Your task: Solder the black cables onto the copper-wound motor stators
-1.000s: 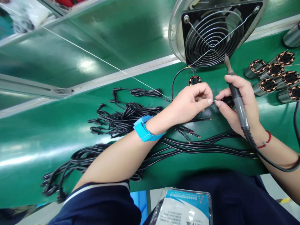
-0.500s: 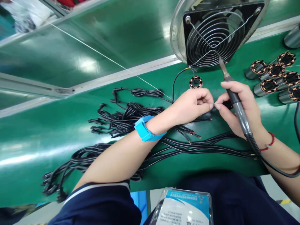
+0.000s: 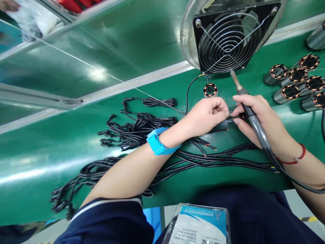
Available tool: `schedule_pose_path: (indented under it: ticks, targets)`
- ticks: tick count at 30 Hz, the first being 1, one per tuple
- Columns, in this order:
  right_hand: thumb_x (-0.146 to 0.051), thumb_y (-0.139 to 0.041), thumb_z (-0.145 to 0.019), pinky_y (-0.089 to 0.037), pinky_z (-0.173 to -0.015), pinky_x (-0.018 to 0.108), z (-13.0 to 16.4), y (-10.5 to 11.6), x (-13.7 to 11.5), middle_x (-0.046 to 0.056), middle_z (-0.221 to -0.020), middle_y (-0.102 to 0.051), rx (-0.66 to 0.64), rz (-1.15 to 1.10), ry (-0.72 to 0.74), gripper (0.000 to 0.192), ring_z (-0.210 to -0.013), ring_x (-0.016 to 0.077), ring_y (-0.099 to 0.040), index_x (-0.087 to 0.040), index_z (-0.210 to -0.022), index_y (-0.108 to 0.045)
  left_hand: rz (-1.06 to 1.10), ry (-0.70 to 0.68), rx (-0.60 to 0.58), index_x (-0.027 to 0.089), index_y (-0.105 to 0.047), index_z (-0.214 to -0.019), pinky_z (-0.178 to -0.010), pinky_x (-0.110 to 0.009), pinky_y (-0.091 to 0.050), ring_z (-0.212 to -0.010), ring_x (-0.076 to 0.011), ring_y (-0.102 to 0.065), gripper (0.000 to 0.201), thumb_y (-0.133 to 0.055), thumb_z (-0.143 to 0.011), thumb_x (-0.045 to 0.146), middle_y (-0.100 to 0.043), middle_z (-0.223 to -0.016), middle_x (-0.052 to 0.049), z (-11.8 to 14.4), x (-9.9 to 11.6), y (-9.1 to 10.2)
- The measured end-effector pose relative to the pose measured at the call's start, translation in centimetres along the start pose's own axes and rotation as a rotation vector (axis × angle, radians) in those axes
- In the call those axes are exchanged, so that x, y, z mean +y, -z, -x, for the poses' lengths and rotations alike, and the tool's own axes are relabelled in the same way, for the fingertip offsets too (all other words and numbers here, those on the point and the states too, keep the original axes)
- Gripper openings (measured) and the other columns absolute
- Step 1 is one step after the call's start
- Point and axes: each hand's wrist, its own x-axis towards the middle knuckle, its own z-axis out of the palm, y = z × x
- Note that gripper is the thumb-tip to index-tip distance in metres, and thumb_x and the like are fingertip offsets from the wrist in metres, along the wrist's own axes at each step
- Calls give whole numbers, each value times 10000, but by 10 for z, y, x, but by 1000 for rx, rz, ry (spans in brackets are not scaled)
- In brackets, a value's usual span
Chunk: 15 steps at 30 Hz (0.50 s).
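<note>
Your left hand (image 3: 207,114) pinches fine wire (image 3: 230,114) — right of frame centre, between hands, left nearer. Your right hand (image 3: 271,127) grips soldering iron (image 3: 258,129) — long axis slanting upper left, tip above wire, apart.

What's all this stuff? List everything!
soldering iron: 1, grey, right hand
fine wires: uncounted, pale, centre
dark part: 1, black, centre, partly hidden
fan: 1, black, top
copper-wound stators: 7, silver, below fan and right
metal cylinder: 1, silver, upper right
workbench: 1, green, beneath
cables: many, black, workbench
cord: 1, white, upper left
plastic: some, clear, top left
badge: 1, blue-white, bottom
wristband: 1, blue, left wrist
bracelet: 1, red, right wrist
sleeve: 1, navy, left
left hand: 1, bare, centre
right hand: 1, bare, right
</note>
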Motion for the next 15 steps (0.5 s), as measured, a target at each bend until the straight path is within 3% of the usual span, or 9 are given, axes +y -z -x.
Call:
schedule_pose_path:
  ticks: [7, 11, 15]
  targets:
    - [-171, -549, -847, -513, -772, 505, -10, -8, -3, 21, -862, -668, 137, 133, -27, 437, -855, 274, -587, -282, -1265, -485, -48, -55, 63, 143, -542, -698, -563, -195, -358, -593, -64, -439, 92, -520, -735, 62, -524, -646, 33, -1, -2, -1]
    - [-156, -533, -847, -498, -801, 543, -10, -10, -7, 49, -875, -671, 81, 220, -58, 401, -881, 301, -589, -267, -1233, -522, -82, -93, 75, 150, -527, -690, -548, -193, -349, -581, -62, -430, 108, -494, -722, 52, -524, -646, 34, 0, -4, -4]
    - [-193, -549, -864, -505, -862, 508, -3, 5, -15, 23, -957, -682, 81, 136, -48, 453, -970, 280, -599, -295, -1300, -483, -105, -108, 80, 152, -522, -692, -524, -195, -328, -561, -59, -405, 89, -503, -741, 80, -494, -626, 40, 1, -5, -5]
